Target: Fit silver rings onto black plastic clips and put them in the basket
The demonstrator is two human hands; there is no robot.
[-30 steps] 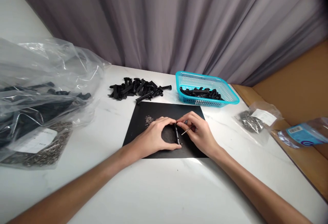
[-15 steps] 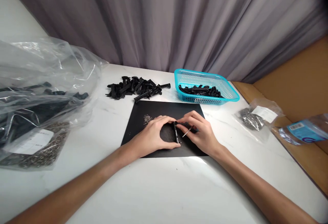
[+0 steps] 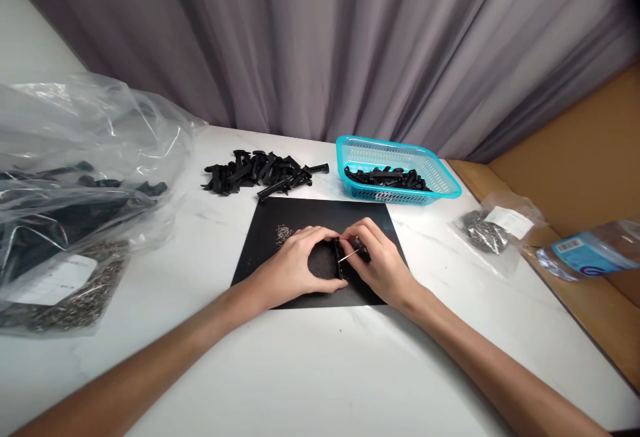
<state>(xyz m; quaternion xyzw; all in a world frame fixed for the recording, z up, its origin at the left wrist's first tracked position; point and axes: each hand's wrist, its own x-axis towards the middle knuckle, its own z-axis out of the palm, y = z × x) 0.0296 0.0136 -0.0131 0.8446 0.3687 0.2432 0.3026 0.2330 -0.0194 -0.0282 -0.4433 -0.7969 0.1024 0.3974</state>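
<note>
Between thumb and fingertips, my left hand (image 3: 297, 264) grips a narrow black plastic part (image 3: 339, 265) by its two ends, above a black mat (image 3: 320, 209). My right hand (image 3: 377, 260) is closed around a small screwdriver with a dark handle. Its thin metal shaft (image 3: 349, 256) points left, with the tip at the side of the black part. Whether the tip touches a screw is too small to tell. A little heap of tiny metal screws (image 3: 283, 234) lies on the mat just beyond my left hand.
Behind the mat lie a pile of black plastic parts (image 3: 265, 172) and a blue basket (image 3: 447, 190) holding more. Large clear bags (image 3: 100, 130) fill the left side. On the right are a small bag of metal pieces (image 3: 483, 230) and a plastic bottle (image 3: 590, 250).
The screwdriver has swung so its tip now meets the black part's side, where before it pointed down and stood apart. The view has shifted slightly.
</note>
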